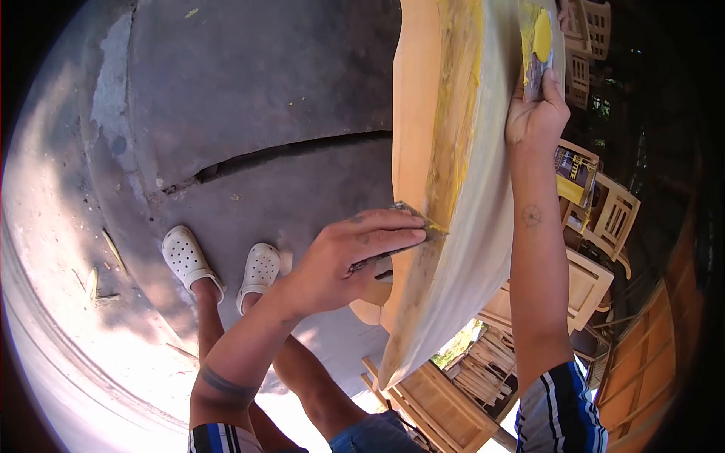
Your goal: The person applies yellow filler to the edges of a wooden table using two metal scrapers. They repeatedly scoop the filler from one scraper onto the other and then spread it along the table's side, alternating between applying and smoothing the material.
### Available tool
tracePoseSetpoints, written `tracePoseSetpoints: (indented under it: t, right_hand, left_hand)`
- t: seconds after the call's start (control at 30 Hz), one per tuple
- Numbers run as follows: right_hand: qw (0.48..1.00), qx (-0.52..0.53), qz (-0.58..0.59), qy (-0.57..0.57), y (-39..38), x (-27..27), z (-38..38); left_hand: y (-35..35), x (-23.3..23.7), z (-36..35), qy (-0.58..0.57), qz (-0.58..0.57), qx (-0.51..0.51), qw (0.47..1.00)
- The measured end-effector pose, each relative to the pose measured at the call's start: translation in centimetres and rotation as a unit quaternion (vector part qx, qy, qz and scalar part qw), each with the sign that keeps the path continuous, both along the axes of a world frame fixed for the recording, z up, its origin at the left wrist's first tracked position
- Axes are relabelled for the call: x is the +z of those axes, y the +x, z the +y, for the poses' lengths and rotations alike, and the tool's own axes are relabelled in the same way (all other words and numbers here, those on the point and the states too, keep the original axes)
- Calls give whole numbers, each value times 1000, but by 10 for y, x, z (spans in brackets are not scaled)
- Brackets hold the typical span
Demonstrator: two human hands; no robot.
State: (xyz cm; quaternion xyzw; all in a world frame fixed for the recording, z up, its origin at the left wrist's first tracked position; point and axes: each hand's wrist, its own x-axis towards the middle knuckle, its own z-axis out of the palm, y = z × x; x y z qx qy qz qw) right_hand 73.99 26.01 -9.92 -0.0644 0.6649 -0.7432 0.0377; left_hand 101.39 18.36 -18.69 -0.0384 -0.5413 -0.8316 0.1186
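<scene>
A long, curved wooden piece (411, 113) runs from the top of the view down to a narrow tip. Yellow putty (462, 136) is smeared along its edge strip, and its side looks whitish. My left hand (351, 257) is closed on a thin, dark-stained putty scraper (414, 215), whose edge touches the strip low on the piece. Higher up, beside the whitish side, my right hand (538, 113) grips a second scraper (535, 75). A thick lump of yellow putty (541, 36) sits on that scraper's blade.
Wooden chairs (613, 211) and wooden panels (442, 404) stand beyond the piece. A yellow-and-dark labelled container (574, 175) is near my right forearm. The grey concrete floor (257, 75) has a long crack (287, 155). My feet wear white clogs (185, 255).
</scene>
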Motion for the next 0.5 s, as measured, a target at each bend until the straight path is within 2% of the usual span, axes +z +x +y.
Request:
tracePoseSetpoints:
  t: [0.07,0.17,0.27,0.37,0.5]
  right_hand:
    - [1000,2,0,4,1,1,-1]
    - [1000,7,-1,14,1,0,-1]
    - [1000,6,3,18,0,1,0]
    - [1000,15,-10,14,2,1,1]
    - [999,10,-3,35,1,0,1]
  left_hand:
    - [-35,1,-21,3,-38,111,993]
    - [-73,8,-6,-44,3,156,987]
    - [-30,26,33,-112,35,161,980]
    - [15,28,22,-72,48,23,996]
    - [-35,12,-44,-28,-31,79,996]
